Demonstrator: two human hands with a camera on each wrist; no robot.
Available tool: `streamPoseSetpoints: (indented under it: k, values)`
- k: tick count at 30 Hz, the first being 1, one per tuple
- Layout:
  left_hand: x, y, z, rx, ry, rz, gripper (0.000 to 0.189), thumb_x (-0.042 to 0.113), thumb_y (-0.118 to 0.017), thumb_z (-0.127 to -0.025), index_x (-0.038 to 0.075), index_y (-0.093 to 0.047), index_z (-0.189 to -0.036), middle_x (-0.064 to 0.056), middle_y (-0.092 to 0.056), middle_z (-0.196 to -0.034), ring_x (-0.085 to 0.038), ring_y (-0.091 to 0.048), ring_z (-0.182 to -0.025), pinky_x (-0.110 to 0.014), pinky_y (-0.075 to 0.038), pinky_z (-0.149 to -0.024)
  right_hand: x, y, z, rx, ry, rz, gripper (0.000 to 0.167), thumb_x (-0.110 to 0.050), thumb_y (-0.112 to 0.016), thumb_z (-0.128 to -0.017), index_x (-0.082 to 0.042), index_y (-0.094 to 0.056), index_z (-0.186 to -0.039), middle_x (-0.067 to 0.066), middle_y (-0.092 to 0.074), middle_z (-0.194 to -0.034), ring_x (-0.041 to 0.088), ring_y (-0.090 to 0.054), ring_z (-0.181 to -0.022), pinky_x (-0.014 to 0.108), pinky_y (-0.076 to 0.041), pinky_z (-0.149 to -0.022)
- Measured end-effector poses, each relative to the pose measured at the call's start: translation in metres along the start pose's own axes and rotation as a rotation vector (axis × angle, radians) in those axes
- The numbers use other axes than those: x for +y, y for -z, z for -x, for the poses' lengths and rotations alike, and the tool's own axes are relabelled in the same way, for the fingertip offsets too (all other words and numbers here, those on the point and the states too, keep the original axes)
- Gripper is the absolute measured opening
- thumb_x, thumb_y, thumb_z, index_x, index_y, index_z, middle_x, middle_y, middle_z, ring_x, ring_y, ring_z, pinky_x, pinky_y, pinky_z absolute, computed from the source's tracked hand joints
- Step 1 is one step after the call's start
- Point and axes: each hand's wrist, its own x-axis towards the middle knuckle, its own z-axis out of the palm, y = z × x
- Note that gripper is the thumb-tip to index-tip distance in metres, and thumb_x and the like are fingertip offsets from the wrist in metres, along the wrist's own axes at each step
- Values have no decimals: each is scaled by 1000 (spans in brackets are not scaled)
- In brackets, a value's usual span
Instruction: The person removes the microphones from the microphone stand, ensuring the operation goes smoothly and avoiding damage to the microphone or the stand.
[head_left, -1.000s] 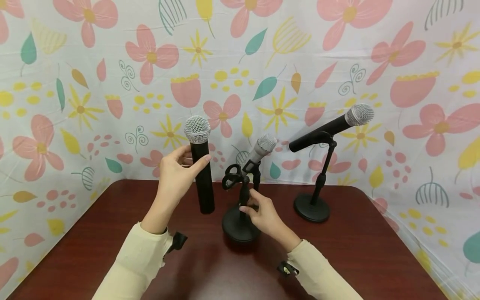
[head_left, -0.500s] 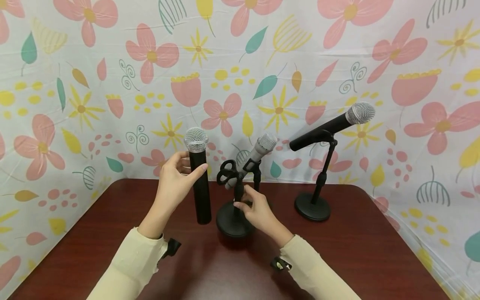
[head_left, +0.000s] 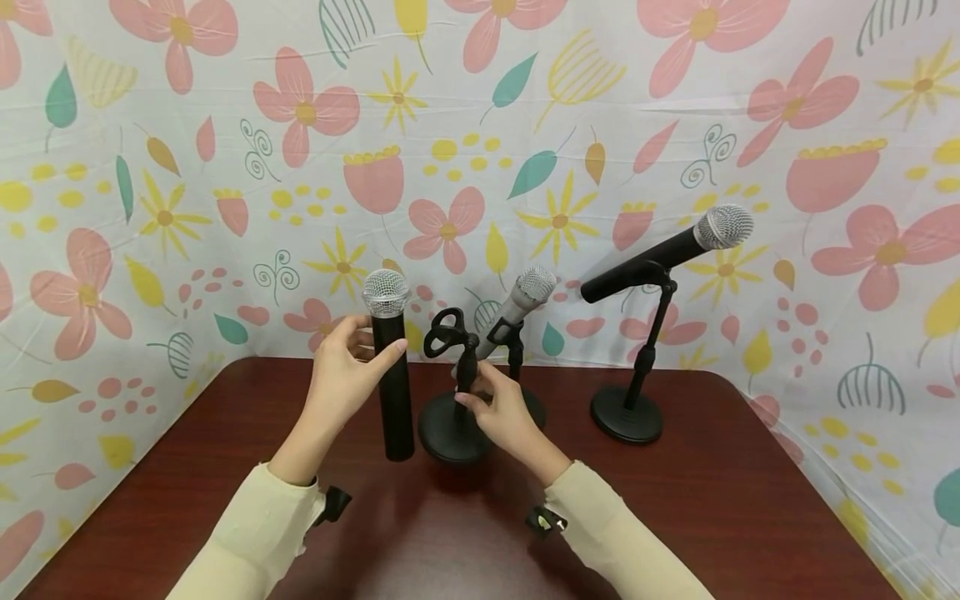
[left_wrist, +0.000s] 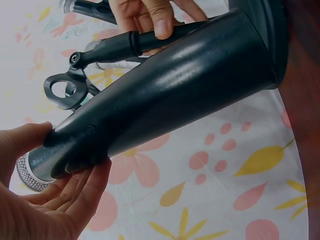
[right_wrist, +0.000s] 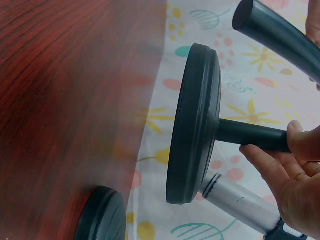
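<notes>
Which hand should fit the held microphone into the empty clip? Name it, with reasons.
Left, most likely: the left hand holds the microphone beside the empty clip, while the right hand grips the stand.

No lettering, brand or number is legible on the front stand (head_left: pixel 467 367), the black microphone (head_left: pixel 393 385) to its left, the grey microphone (head_left: pixel 517 307) to its right or the floral cloth (head_left: pixel 465 100) behind it.
</notes>
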Motion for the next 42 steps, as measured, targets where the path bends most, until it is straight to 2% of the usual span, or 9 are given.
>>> streamPoseSetpoints:
  k: [7,11,18,29,33,37,42]
  values:
    - [-8,2,1,1,-2,-28,44,30,-73,-86,4,-59,-118,-15,-69,-93,-26,-68,-82,-38,-51,-75,-2,-5,-7,-1,11,21,21,-1,-70,-86,-8,-59,-103,3,-70,-80,16,-66,-80,31,-50,-70]
    - [-12,3,2,-1,0,-41,41,28,-74,-86,3,-59,-116,-15,-69,-92,-26,-68,-81,-35,-51,-73,-2,-9,-11,2,17,22,20,0,-69,-86,-7,-58,-101,4,-70,-82,17,-67,-82,32,-51,-71]
    - [-19,4,3,-8,45,-66,41,28,-73,-86,4,-59,-115,-15,-70,-94,-26,-68,-84,-37,-51,-77,-2,-15,-18,6,7,0,20,2,-69,-85,-6,-58,-100,7,-70,-84,19,-68,-85,31,-52,-73]
    - [-28,6,5,-36,70,-99,42,31,-73,-86,4,-59,-116,-14,-70,-92,-24,-67,-82,-36,-50,-73,-6,-22,-25,21,-12,7,17,-1,-70,-86,-7,-59,-97,5,-69,-78,17,-66,-79,30,-47,-71]
    - [-32,6,6,-35,62,-113,40,31,-73,-86,4,-61,-114,-14,-70,-91,-23,-67,-81,-34,-49,-71,-6,-23,-27,32,-15,3,17,0,-70,-85,-6,-59,-96,6,-69,-78,19,-67,-79,35,-49,-75]
    - [-35,6,7,-48,70,-132,41,32,-73,-86,4,-60,-114,-15,-71,-96,-24,-68,-84,-37,-50,-74,-5,-25,-28,36,-11,-5,17,1,-70,-84,-6,-59,-95,7,-70,-79,20,-68,-82,41,-50,-79]
    - [-40,5,8,-74,92,-158,46,35,-72,-87,2,-58,-117,-14,-69,-98,-25,-66,-86,-40,-51,-76,-3,-27,-29,27,-20,-13,16,0,-69,-86,-5,-58,-95,8,-71,-82,21,-68,-84,38,-50,-78]
